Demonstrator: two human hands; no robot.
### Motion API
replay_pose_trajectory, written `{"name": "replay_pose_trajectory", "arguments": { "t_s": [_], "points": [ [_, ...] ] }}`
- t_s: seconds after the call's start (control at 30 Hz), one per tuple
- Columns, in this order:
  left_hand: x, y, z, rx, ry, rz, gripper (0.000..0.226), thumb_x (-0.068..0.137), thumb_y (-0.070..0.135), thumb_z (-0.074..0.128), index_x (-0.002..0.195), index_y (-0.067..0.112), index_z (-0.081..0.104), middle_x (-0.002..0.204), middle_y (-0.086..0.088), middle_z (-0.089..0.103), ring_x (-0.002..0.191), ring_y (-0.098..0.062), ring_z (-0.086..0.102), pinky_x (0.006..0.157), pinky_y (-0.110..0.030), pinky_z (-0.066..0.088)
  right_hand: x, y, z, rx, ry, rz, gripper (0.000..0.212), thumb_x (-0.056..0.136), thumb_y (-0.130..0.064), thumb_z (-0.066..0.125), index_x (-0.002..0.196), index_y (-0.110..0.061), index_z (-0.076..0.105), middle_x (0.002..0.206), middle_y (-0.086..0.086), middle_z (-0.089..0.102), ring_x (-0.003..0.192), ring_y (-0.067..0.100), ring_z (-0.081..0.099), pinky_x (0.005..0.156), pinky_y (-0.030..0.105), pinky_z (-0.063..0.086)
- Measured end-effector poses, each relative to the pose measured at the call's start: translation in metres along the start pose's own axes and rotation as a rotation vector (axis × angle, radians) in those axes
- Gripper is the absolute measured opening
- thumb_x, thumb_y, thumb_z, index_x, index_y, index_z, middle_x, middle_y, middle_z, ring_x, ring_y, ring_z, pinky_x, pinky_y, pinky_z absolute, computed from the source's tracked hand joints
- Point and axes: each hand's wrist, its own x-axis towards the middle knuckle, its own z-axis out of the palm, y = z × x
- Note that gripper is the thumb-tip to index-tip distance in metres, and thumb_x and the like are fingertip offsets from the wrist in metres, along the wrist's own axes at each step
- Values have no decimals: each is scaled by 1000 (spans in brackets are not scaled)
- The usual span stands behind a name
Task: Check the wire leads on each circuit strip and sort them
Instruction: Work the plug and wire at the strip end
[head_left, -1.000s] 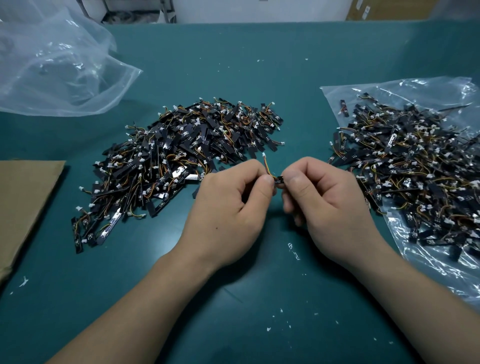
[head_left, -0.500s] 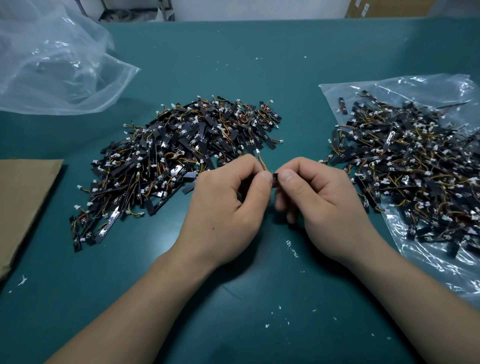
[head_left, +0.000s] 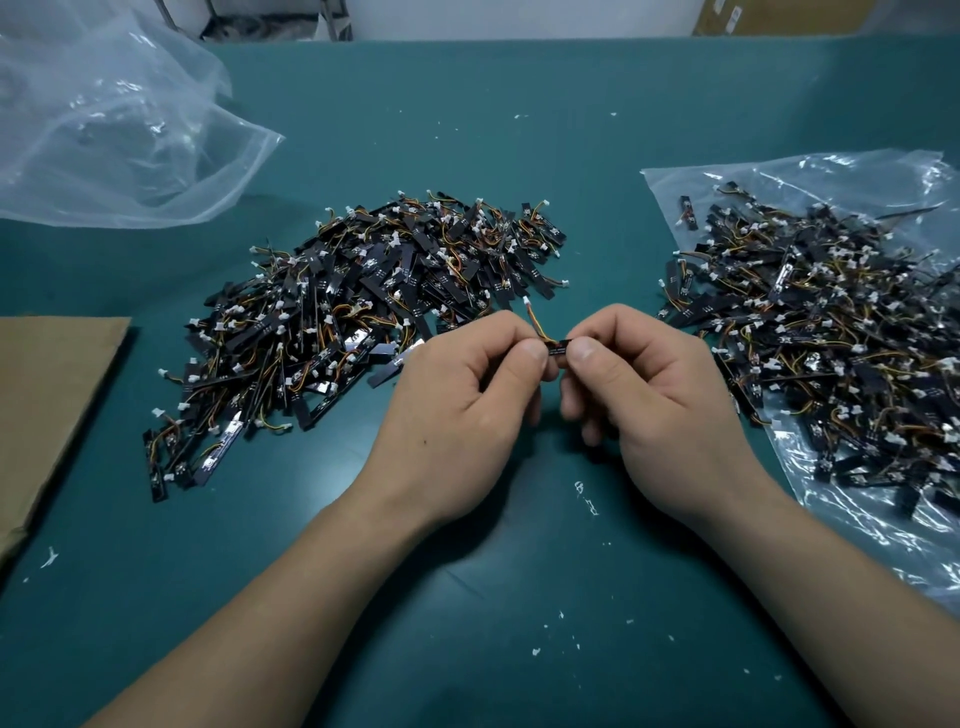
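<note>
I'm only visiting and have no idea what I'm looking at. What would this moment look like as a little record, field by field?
held item: one black circuit strip with orange and yellow wire leads
left hand: pinches the strip near its leads
right hand: pinches the strip's other side
left pile: strips lying straight on the green table
right pile: strips on a clear plastic bag
also there: crumpled bag, cardboard

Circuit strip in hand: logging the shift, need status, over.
Left hand and right hand both pinch the circuit strip. Wire lead sticks up between them. Nothing in the way.
</note>
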Motion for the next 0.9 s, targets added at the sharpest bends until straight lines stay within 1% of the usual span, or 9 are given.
{"name": "replay_pose_trajectory", "arguments": {
  "t_s": [0.17, 0.27, 0.37, 0.5, 0.6, 0.77, 0.9],
  "points": [
    [0, 1, 0, 2, -8, 3, 25, 98, 21, 53, 77, 20, 65, 59, 0, 62, 49, -6, 47, 52, -19, 36, 0, -1, -1, 8, 8, 8, 23, 96, -25, 56, 80, -11, 65, 62, 5, 64, 48, 18, 53, 50, 27, 43],
    [0, 0, 0, 3, -9, 2, 24, 97, 23, 52, 77, 19, 65, 62, -2, 61, 52, -7, 47, 53, -24, 36, 0, -1, -1, 4, 4, 4, 22, 96, -25, 56, 79, -11, 64, 61, 5, 65, 49, 18, 53, 51, 28, 44],
    [1, -1, 0, 28, 4, 4, 25, 97, 23, 53, 77, 19, 66, 62, -1, 61, 53, -5, 46, 54, -24, 36, 0, -1, -1, -3, -7, 9, 21, 96, -24, 57, 80, -11, 64, 63, 3, 65, 49, 18, 53, 51, 28, 44],
    [0, 0, 0, 29, 2, 4, 25, 97, 25, 53, 77, 20, 66, 61, -3, 61, 53, -9, 47, 54, -28, 37, 0, -1, -1, 12, 3, -1, 21, 96, -23, 57, 80, -11, 64, 62, 4, 65, 49, 17, 54, 51, 29, 45],
    [0, 0, 0, 42, 11, 2, 25, 97, 24, 53, 76, 20, 66, 61, -2, 61, 52, -6, 46, 54, -26, 36, 0, 0, -1, 8, 8, 4, 21, 96, -24, 57, 80, -11, 65, 62, 4, 64, 49, 18, 54, 50, 29, 45],
    [0, -1, 1, 27, 11, 4, 24, 97, 24, 53, 77, 21, 65, 61, -4, 60, 52, -9, 46, 54, -29, 38, 0, -1, -1, 20, 7, 4, 22, 96, -24, 57, 81, -9, 64, 62, 5, 64, 48, 18, 53, 51, 28, 44],
    [-1, 0, 1, -5, -6, -3, 24, 99, 24, 51, 79, 22, 64, 61, 0, 62, 53, -8, 50, 54, -25, 39, 0, -1, -1, 14, 10, 4, 22, 95, -23, 57, 80, -9, 63, 61, 5, 64, 48, 17, 53, 50, 27, 44]
  ]
}}
